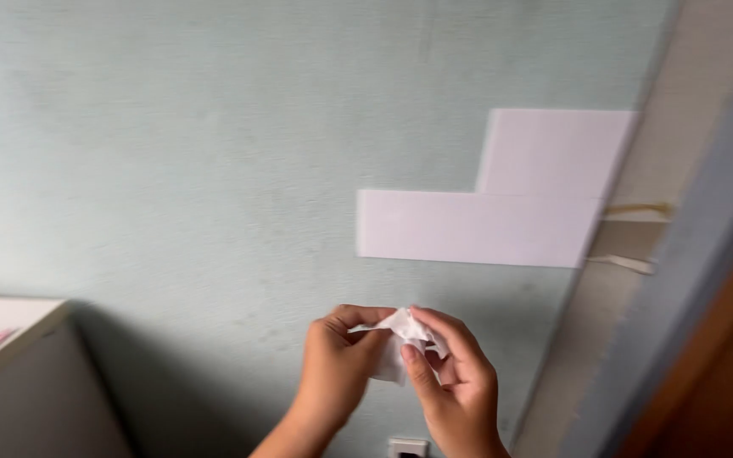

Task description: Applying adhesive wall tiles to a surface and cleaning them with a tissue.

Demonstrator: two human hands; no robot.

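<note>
Crumpled white paper point(400, 343) pinched between left hand point(337, 360) and right hand point(456, 382), fingers closed on it from both sides, before a pale green wall point(171, 153) bearing white panels point(502, 203).

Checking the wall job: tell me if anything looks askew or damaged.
The two white panels sit straight on the wall. By the door frame, loose tape strips stick out. Both hands hold crumpled white paper.
</note>
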